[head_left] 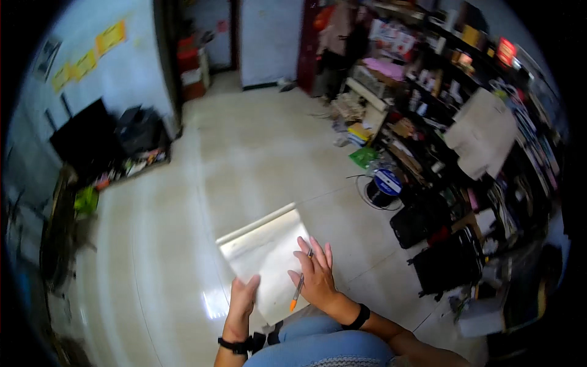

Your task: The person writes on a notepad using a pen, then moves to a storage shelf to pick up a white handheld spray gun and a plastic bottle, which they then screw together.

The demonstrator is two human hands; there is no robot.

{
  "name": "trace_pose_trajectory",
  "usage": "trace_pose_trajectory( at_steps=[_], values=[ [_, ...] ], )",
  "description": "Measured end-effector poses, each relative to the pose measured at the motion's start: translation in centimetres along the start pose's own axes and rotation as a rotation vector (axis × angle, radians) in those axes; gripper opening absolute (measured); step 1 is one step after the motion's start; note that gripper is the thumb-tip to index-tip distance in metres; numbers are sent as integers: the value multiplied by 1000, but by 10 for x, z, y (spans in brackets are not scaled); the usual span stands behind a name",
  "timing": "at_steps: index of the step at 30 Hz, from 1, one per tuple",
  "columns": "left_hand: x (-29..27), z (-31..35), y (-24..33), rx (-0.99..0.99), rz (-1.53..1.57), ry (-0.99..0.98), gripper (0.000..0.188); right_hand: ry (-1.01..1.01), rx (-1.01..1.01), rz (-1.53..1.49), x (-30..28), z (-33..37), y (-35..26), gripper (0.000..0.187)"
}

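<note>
A pad of blank-looking cream paper [264, 257], its top band folded or bound along the far edge, is held low in front of my body. My left hand [242, 297] grips its left edge, with the thumb on top of the page and the other fingers hidden underneath. Over the right side of the pad, my right hand [319, 280] has an orange-ended pen [298, 290] between thumb and fingers. The pen's orange end points back toward me, and its dark far end lies among the fingers. Some right fingers extend over the page edge.
Pale glossy floor tiles [165, 244] stretch ahead. On the right stand a cable spool [383, 185], black bags [445, 260] and crowded shelves [440, 85]. A dark flat screen [88, 137] is at the left wall, and a doorway [214, 37] lies at the back.
</note>
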State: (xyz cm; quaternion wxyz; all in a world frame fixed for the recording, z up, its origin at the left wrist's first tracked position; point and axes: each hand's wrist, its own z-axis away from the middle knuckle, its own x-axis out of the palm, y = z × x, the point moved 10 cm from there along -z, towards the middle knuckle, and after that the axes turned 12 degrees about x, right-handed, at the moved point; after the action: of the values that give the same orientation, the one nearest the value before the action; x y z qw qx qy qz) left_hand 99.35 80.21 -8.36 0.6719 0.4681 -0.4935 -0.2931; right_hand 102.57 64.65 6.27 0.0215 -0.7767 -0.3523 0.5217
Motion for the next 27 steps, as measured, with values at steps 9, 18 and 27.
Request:
trace_pose_trajectory(
  at_steps=[9,18,27],
  values=[
    [53,-54,-5,0,74,-53,39,-284,540,-757,34,29,161,29],
    [220,-131,-23,10,-68,-306,40,1,743,-785,-35,-8,288,21],
    [359,-169,-95,-176,-19,-547,33,203,806,-587,-111,-3,393,17]
  ],
)
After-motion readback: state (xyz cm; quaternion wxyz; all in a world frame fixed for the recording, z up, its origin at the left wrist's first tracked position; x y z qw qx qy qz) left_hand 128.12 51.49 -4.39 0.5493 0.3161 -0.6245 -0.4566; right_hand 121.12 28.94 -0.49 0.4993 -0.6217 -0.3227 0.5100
